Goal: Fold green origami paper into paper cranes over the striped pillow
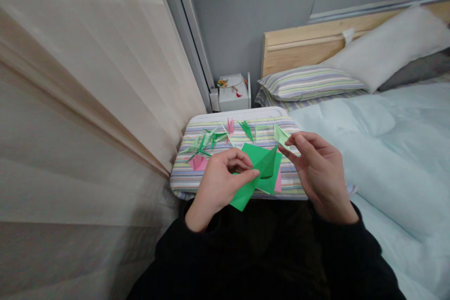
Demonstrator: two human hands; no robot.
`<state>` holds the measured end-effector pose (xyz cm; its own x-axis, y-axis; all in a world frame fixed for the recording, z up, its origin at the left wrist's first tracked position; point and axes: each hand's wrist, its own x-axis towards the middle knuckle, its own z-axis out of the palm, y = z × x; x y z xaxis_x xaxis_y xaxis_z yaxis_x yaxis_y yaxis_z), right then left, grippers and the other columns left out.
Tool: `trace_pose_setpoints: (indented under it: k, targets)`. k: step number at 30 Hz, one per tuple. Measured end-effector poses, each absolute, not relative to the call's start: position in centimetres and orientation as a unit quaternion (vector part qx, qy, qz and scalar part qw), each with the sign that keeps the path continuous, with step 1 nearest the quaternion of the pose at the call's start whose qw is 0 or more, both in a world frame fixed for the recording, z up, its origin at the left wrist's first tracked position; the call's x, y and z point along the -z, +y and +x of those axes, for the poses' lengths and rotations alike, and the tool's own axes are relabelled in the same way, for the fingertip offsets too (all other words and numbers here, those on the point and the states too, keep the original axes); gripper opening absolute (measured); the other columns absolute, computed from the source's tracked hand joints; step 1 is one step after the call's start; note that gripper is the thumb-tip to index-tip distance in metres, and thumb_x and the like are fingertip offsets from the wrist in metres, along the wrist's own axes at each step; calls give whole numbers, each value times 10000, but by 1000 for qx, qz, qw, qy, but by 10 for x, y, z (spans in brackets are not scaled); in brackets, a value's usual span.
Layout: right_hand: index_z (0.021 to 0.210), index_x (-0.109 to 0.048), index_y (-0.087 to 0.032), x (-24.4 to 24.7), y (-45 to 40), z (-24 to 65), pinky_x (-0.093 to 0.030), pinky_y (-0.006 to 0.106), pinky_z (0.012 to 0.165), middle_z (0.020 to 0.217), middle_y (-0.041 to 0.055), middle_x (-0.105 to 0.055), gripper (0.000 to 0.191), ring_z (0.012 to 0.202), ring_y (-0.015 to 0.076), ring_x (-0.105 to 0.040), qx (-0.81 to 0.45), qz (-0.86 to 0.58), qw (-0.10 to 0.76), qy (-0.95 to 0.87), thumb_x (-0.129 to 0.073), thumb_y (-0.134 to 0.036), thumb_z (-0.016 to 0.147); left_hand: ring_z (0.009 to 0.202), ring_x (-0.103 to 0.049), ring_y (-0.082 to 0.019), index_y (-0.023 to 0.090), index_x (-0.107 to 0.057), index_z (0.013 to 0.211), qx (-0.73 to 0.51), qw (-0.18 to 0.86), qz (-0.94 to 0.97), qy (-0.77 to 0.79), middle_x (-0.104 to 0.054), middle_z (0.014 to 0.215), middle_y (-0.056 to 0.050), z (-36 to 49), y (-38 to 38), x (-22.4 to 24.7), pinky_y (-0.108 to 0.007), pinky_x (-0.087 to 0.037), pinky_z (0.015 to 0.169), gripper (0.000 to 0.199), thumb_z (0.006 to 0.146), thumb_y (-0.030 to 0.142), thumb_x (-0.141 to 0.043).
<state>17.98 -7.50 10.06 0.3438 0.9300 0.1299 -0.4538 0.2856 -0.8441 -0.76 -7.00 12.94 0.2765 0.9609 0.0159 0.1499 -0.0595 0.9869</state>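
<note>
Our left hand [222, 177] pinches folded green paper [246, 193] over the tabletop [242, 114]

We see the folded green paper tilted above the tabletop's near half, one corner reaching past the near edge, gripped between the thumb and fingers of our left hand. Our right hand [320, 171] is above the tabletop's right side, thumb and forefinger drawn narrow beside a pale green folded piece [280, 133]; we cannot tell whether they touch it. A flat green sheet [256, 150] lies right of the tabletop's middle, a pink sheet [279, 182] showing from under it. Green folded figures [247, 131] and a pink figure [230, 126] sit on the tabletop's far half, and a pink folded piece [198, 163] lies toward its left side. A bed [404, 150] stands right of the tabletop, a curtain [105, 79] hangs left of it, and a white box [232, 100] is beyond its far edge.
</note>
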Motion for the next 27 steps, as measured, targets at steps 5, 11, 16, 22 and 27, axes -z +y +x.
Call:
trace_pose_setpoints:
  k: [5,11,16,22,27]
  targets:
    - [826,-763,-221,-89,-78,169,-509,251,667,770,-18,-703,190,701,117,-621,-538,-371,653,-382,-880,-349,748,637,-622,-122,164,-632,770,-431,508,596,449,-678,681,10,-1,-72,-127,-244,-461,645,225,702,216,-840]
    - [752,-752,-200,-94,-82,168,-472,263,631,715,-14,-677,155,655,127,-581,-517,-391,613,-452,-840,-325,771,768,-647,-152,168,-703,887,-434,524,598,423,-699,800,-17,3,-73,-130,-247,-481,680,230,728,259,-842]
    - [765,-769,-207,-103,-88,170,-470,291,708,748,-1,-692,108,737,156,-601,-497,-387,562,-536,-809,-300,803,770,-629,-156,168,-729,777,-458,510,608,402,-703,786,-23,7,-69,-136,-257,-482,684,148,775,291,-810]
    - [770,-748,-214,-103,-91,166,-485,300,718,759,-1,-699,107,741,165,-622,-485,-393,582,-522,-797,-301,807,671,-571,-127,166,-693,655,-498,534,562,388,-658,664,5,11,-70,-132,-261,-454,676,178,738,254,-824]
    - [792,-744,-223,-104,-91,164,-489,306,760,787,0,-709,70,780,171,-630,-487,-383,583,-525,-786,-275,814,647,-539,-101,168,-689,650,-514,572,514,379,-631,642,27,13,-70,-130,-242,-436,660,172,701,225,-844]
